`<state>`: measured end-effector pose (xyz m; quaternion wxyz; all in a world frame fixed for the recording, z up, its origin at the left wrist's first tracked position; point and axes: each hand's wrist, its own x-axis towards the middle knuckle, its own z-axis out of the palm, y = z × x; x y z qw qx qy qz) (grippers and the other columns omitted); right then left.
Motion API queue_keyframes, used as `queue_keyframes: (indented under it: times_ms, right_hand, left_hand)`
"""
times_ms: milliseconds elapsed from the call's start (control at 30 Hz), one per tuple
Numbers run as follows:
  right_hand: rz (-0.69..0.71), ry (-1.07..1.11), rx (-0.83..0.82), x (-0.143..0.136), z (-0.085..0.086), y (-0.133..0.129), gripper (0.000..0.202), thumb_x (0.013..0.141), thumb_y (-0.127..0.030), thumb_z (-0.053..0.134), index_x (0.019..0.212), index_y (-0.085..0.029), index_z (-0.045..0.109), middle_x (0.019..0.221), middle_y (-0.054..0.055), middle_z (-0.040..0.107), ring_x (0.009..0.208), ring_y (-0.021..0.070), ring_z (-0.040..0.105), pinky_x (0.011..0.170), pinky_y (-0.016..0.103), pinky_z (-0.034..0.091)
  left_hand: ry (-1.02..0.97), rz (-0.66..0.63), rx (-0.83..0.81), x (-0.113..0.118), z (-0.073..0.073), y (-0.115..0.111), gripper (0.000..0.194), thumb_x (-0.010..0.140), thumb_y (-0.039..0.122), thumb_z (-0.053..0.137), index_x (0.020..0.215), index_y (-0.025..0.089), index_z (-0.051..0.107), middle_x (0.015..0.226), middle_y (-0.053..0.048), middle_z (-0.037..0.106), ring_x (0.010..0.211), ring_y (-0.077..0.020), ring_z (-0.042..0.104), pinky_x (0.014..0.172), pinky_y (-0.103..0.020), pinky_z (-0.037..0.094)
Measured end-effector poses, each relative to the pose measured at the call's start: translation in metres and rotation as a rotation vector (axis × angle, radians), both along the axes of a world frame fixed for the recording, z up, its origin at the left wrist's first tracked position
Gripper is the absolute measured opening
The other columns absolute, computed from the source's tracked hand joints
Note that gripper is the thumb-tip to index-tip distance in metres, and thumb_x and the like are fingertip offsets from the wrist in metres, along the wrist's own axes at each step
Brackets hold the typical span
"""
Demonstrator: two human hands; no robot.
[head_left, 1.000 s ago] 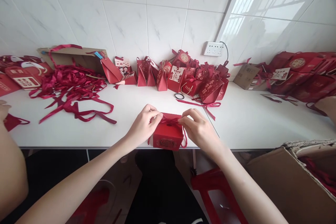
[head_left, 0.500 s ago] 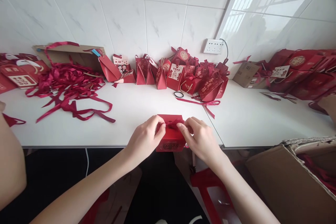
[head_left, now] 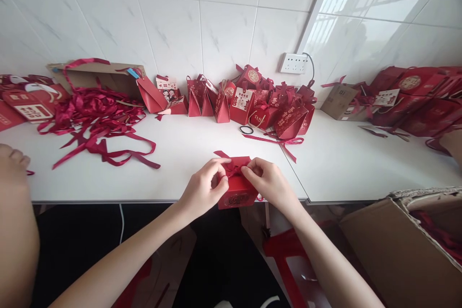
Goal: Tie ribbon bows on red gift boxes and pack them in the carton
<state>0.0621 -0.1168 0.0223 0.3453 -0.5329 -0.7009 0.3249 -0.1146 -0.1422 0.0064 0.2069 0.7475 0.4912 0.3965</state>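
A small red box (head_left: 237, 191) with a dark printed emblem on its front sits at the near edge of the white table. Red ribbon (head_left: 233, 167) lies in a bow-like knot on top of it. My left hand (head_left: 208, 183) pinches the ribbon on the left side, and a ribbon end sticks out beyond its fingers. From the right, my right hand (head_left: 266, 178) pinches the ribbon with thumb and index finger. The fingers partly cover the knot.
Loose red ribbons (head_left: 97, 110) heap at the left by a cardboard box. Red gift boxes (head_left: 252, 98) line the wall, with a black ring (head_left: 246, 130) before them. An open carton (head_left: 400, 245) stands right. Another person's hand (head_left: 14, 159) is at far left.
My left hand's fingers have spread and curled around a ribbon loop, and a ribbon end now shows behind them. The box has shifted slightly right. The other person's hand has come into view.
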Motion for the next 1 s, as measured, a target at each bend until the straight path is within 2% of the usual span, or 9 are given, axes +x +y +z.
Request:
queue_keyframes:
  times_ms: [100,167,300,400,633,833,1000]
  right_hand:
    - [0.02,-0.008,-0.016,0.003,0.002,0.001,0.023,0.076,-0.035,0.051,0.061,-0.02,0.043,0.053,-0.005,0.041,0.049,0.0098,0.035,0.046,0.022,0.029]
    - [0.025,-0.039,-0.019,0.003,0.004,0.0,0.026,0.078,-0.037,0.05,0.06,-0.02,0.041,0.054,-0.005,0.042,0.05,0.0097,0.036,0.046,0.022,0.029]
    - [0.026,-0.11,-0.001,0.0,0.006,-0.002,0.036,0.081,-0.05,0.048,0.061,-0.02,0.042,0.053,-0.004,0.045,0.049,0.0102,0.036,0.046,0.022,0.027]
    - [0.035,-0.111,0.012,0.0,0.005,-0.001,0.038,0.082,-0.048,0.047,0.058,-0.02,0.038,0.05,-0.005,0.042,0.048,0.0097,0.032,0.046,0.022,0.027]
    - [0.105,0.023,-0.015,0.006,0.002,0.004,0.032,0.082,-0.04,0.047,0.059,-0.019,0.039,0.053,-0.005,0.036,0.05,0.0091,0.03,0.047,0.022,0.024]
    - [0.115,0.139,-0.133,0.009,0.0,0.002,0.035,0.081,-0.045,0.047,0.061,-0.019,0.037,0.056,-0.005,0.036,0.053,0.0095,0.032,0.049,0.022,0.026]
    - [0.164,0.252,-0.163,0.014,-0.007,0.005,0.035,0.08,-0.047,0.05,0.063,-0.019,0.04,0.061,-0.004,0.039,0.058,0.0104,0.035,0.054,0.023,0.028]
  left_hand:
    - [-0.031,0.091,0.024,0.0,-0.001,0.001,0.013,0.084,0.026,0.043,0.071,0.02,0.043,0.081,0.0,0.047,0.062,-0.0106,0.048,0.057,-0.024,0.042]
    - [-0.036,0.119,-0.04,0.001,0.001,0.002,0.015,0.084,0.03,0.046,0.073,0.02,0.045,0.075,0.001,0.046,0.063,-0.0115,0.048,0.059,-0.025,0.042]
    - [-0.061,0.111,-0.17,0.004,0.009,0.005,0.023,0.084,0.04,0.047,0.072,0.02,0.046,0.071,0.002,0.049,0.065,-0.0128,0.049,0.061,-0.025,0.041]
    - [-0.074,0.084,-0.174,0.003,0.009,0.008,0.027,0.085,0.038,0.044,0.066,0.019,0.042,0.07,0.002,0.046,0.065,-0.0124,0.047,0.062,-0.025,0.04]
    - [-0.104,0.078,-0.232,-0.001,0.006,0.009,0.03,0.085,0.036,0.044,0.062,0.019,0.036,0.07,0.003,0.041,0.064,-0.0111,0.044,0.061,-0.024,0.038]
    - [-0.134,0.021,-0.353,-0.006,0.011,0.012,0.03,0.085,0.041,0.043,0.064,0.019,0.04,0.067,0.004,0.043,0.061,-0.0107,0.043,0.06,-0.023,0.037]
    - [-0.136,-0.011,-0.302,-0.011,0.006,0.015,0.029,0.085,0.038,0.042,0.064,0.019,0.039,0.068,0.004,0.041,0.064,-0.011,0.043,0.063,-0.023,0.038]
